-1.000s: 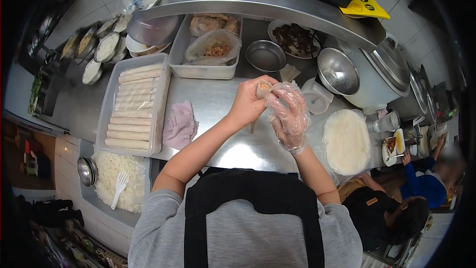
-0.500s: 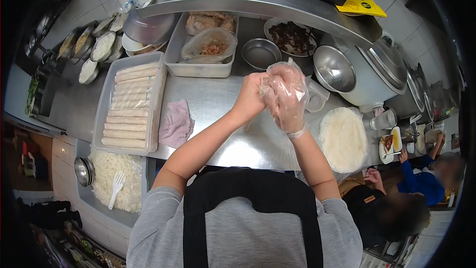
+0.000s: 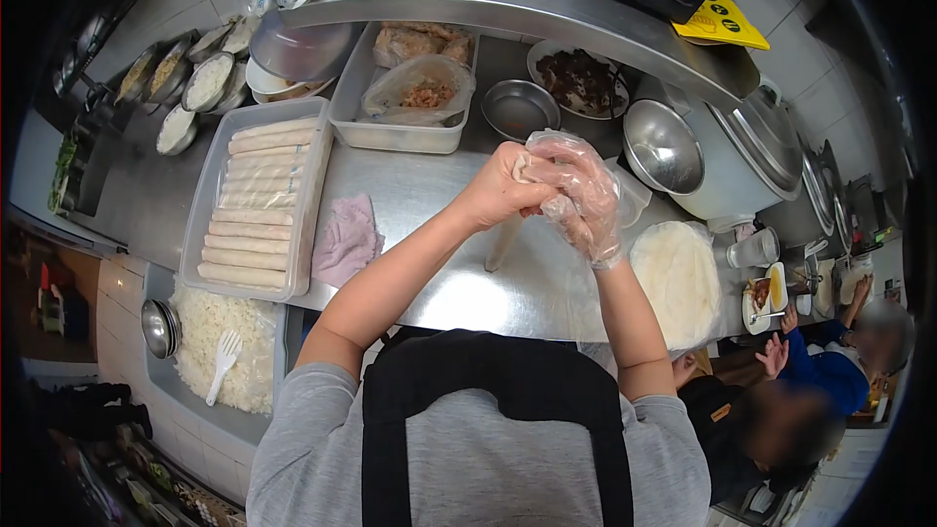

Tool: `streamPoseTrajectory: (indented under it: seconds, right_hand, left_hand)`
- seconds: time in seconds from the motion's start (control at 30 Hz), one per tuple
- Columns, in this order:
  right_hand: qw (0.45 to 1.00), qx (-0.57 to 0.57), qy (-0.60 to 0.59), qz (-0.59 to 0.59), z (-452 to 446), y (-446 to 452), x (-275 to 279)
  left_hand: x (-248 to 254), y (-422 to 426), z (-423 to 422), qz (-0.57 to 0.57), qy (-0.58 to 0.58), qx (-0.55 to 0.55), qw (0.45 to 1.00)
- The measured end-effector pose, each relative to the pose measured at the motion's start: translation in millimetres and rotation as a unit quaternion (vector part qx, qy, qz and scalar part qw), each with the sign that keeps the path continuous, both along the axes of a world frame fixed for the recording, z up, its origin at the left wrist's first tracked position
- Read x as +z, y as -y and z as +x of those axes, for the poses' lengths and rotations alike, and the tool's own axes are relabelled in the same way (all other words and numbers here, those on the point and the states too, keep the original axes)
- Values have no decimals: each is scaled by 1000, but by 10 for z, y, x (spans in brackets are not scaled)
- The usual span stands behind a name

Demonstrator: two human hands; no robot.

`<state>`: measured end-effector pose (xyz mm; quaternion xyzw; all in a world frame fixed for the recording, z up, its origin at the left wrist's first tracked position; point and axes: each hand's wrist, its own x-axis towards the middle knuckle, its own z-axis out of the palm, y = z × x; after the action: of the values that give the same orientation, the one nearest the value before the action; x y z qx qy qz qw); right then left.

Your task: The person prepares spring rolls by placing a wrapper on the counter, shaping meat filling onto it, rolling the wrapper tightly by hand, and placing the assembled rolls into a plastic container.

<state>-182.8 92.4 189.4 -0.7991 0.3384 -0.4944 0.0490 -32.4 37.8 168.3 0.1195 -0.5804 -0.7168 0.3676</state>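
Observation:
My bare left hand (image 3: pixel 506 188) is closed around a pale uncooked spring roll (image 3: pixel 505 242). The roll's lower part hangs out below my fingers, over the steel counter, and a bit of pale wrapper shows near the top of my fist. Pressed against that hand is my right hand (image 3: pixel 578 193), in a clear plastic glove, its fingers curled over the roll's upper end. Just where the fingertips grip is partly hidden. To the right, a stack of round pale wrappers (image 3: pixel 675 283) lies on plastic. Finished rolls (image 3: pixel 246 242) fill a plastic tub (image 3: pixel 307 268) at left.
A pink cloth (image 3: pixel 348 239) lies beside the tub. Behind stand a plastic box (image 3: pixel 400 137) with bagged filling, a metal bowl (image 3: pixel 520 109), a plate of dark food (image 3: pixel 581 78) and a tilted steel bowl (image 3: pixel 664 146). A steel shelf (image 3: pixel 527 15) overhangs the counter. People are at right.
My right hand's fingers have opened out somewhat from a tight clasp and shifted slightly right. More of the spring roll now shows below my left hand.

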Motion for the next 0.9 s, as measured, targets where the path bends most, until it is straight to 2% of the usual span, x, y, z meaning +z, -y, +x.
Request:
streamPoseTrajectory:
  seconds: [0.2, 0.23, 0.27, 0.3, 0.37, 0.4, 0.43, 0.5, 0.53, 0.57, 0.6, 0.63, 0.7, 0.73, 0.77, 0.8, 0.83, 0.87, 0.9]
  right_hand:
    - [998, -15, -65, -2, 85, 85, 25]
    - [986, 17, 154, 59, 193, 91, -98]
    - [922, 49, 364, 119, 267, 89, -211]
    - [923, 52, 363, 119, 296, 70, -312]
    - [948, -29, 213, 234, 322, -6, -469]
    - [898, -4, 197, 394, 266, -62, -411]
    - [897, -4, 198, 395, 202, -54, -442]
    - [870, 182, 202, 412, 139, 4, -486]
    - [869, 183, 202, 412, 157, -18, -471]
    - [827, 222, 216, 469, 173, -55, -436]
    - [780, 259, 228, 523, 187, -70, -399]
    - [780, 259, 228, 523, 96, -33, -467]
    - [896, 67, 38, 437, -85, 51, -535]
    - [896, 67, 37, 438, -55, 38, -492]
    - [959, -23, 87, 270, -23, 5, -434]
    - [980, -113, 134, 90, 44, -42, -285]
    - [980, -114, 133, 92, 73, -94, -162]
    - [992, -101, 67, 30, 95, -146, -46]
    - [996, -87, 1, -32, 104, -172, 5]
  left_hand:
    - [-37, 79, -26, -54, 23, 12, 998]
    - [52, 73, 11, -47, 45, 48, 997]
    - [141, 65, 46, -40, 65, 84, 993]
    - [206, 50, 72, -41, 64, 88, 993]
    - [324, 3, 110, -48, -44, 126, 990]
    - [399, 4, 167, -54, -17, 94, 994]
    - [387, 36, 181, -52, -16, 93, 994]
    - [340, 150, 182, -97, -35, 29, 994]
    - [248, 226, 162, -94, -61, -7, 994]
    - [173, 226, 140, -93, -61, -6, 994]
    - [131, 204, 114, -8, -105, -80, 991]
    - [96, 175, 107, 78, -146, -153, 974]
    - [57, 133, 128, 115, -138, -132, 975]
    - [47, 131, 146, 76, -79, -74, 991]
    - [36, 126, 155, 38, -20, -17, 999]
    - [42, 113, 154, 40, -21, -17, 999]
    - [64, 93, 150, -6, 10, 23, 1000]
    - [85, 73, 141, -53, 41, 62, 996]
    - [99, 51, 117, -53, 41, 61, 996]
